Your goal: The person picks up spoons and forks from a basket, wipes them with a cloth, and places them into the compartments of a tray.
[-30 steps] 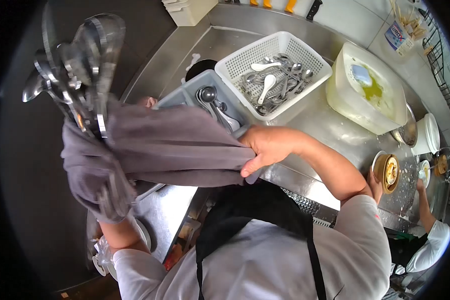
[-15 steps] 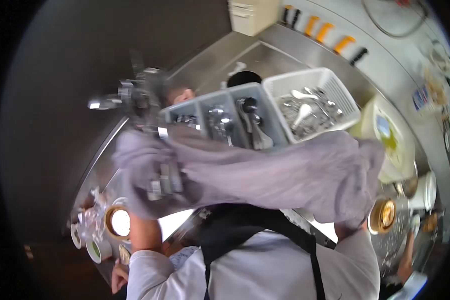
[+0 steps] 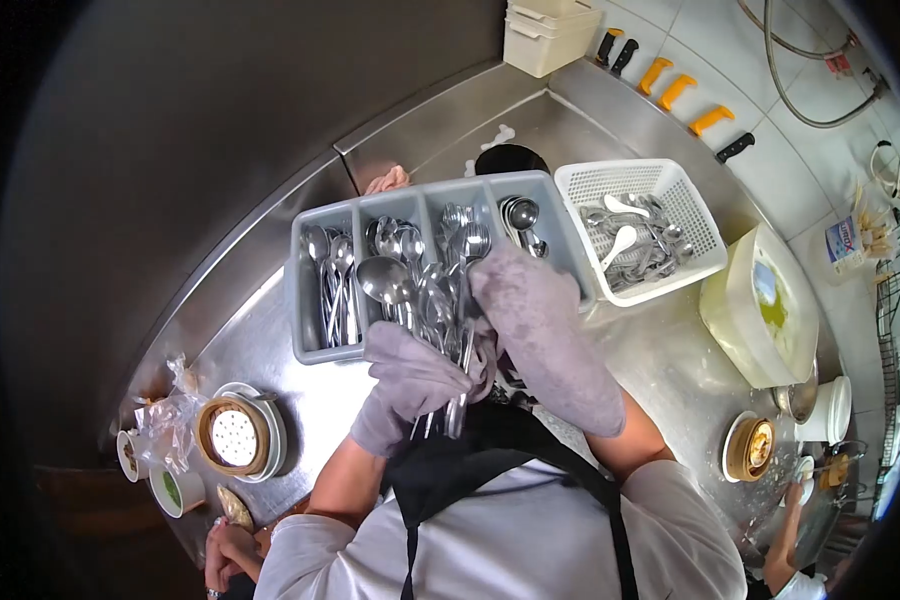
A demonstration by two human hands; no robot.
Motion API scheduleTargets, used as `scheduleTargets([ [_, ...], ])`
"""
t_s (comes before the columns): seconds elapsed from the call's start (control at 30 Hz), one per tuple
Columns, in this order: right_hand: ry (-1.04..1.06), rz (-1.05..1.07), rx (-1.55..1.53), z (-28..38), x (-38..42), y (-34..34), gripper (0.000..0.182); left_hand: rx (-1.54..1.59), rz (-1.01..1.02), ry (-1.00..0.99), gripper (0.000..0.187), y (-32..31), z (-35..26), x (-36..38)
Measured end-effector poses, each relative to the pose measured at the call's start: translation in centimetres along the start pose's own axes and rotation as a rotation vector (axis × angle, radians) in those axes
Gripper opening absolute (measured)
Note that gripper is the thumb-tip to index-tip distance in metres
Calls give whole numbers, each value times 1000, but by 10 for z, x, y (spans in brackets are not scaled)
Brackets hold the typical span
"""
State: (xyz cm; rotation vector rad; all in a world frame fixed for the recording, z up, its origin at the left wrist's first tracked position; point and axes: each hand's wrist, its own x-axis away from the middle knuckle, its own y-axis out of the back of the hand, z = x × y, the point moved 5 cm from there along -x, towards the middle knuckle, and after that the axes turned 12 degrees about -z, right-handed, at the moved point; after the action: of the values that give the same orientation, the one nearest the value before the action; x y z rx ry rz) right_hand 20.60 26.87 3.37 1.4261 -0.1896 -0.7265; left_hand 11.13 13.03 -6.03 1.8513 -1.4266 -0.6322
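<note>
A greyish-purple cloth (image 3: 540, 300) covers both of my hands. Through it, my left hand (image 3: 407, 372) is closed around a bundle of cutlery (image 3: 435, 310): a large spoon, smaller spoons and forks, heads up, with handles poking out below the fist. My right hand (image 3: 570, 355) lies under the cloth against the right side of the bundle, near the fork heads; its fingers are hidden, but it keeps hold of the cloth. Just behind the bundle stands a grey cutlery tray (image 3: 322, 354) with spoons, forks and ladles sorted in its compartments.
A white perforated basket (image 3: 705, 225) of spoons adjoins the tray. Right of it is a pale tub (image 3: 735, 325) with greenish contents. Bamboo steamers (image 3: 210, 435) stand at left. Knives (image 3: 675, 92) hang on the wall. Other people's hands (image 3: 232, 550) show at the lower edges.
My hands have come together from wide apart. The cloth, stretched between them before, is now bunched around the cutlery. The bundle has swung right from beside the tray to in front of it.
</note>
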Motion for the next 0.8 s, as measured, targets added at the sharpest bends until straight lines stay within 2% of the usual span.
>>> scheduleTargets([
  [0.03,-35,143,289,-6,-4,-15,23,-139,64,39,22,18,-15,6],
  [0.07,-121,221,-94,-15,-8,-17,21,-286,170,84,23,32,-28,10],
  [0.1,-207,293,-478,-30,-13,-15,20,10,-147,-105,18,4,9,19],
  [0.13,-220,285,-553,-29,-16,-15,18,237,-409,-370,14,-22,46,37],
  [0.17,-233,278,-629,-29,-19,-15,16,281,-429,-345,18,-32,59,44],
  [0.27,-51,15,73,9,-17,-15,13,386,-383,-369,14,28,1,47],
  [0.3,-354,-121,-599,-3,-10,-20,11,437,-328,-366,19,19,10,43],
  [0.33,-564,-377,-1290,-14,-1,-24,11,501,-351,-355,18,13,14,47],
  [0.37,-846,-277,-1495,-2,3,1,17,566,-375,-347,18,21,1,47],
  [0.43,-1096,-160,-1717,8,9,9,22,637,-380,-348,18,31,-14,46],
  [0.5,-1016,-147,-1780,3,9,7,20,595,-317,-359,20,37,-22,43],
  [0.6,-897,-124,-1852,-12,9,-4,18,762,-273,-207,23,43,-27,47],
  [0.63,-847,-102,-1789,-20,9,-11,19,824,-238,-95,26,31,-22,49],
  [0.67,-782,-74,-1658,-30,7,-23,20,772,-271,-150,27,24,-23,48],
  [0.73,-580,-11,-1210,-40,5,-54,21,668,-328,-263,28,13,-27,47],
  [0.77,-460,35,-992,-40,7,-70,22,765,-259,-210,30,19,-30,45],
  [0.8,-353,76,-830,-37,7,-86,23,758,-280,-206,30,17,-29,45],
])
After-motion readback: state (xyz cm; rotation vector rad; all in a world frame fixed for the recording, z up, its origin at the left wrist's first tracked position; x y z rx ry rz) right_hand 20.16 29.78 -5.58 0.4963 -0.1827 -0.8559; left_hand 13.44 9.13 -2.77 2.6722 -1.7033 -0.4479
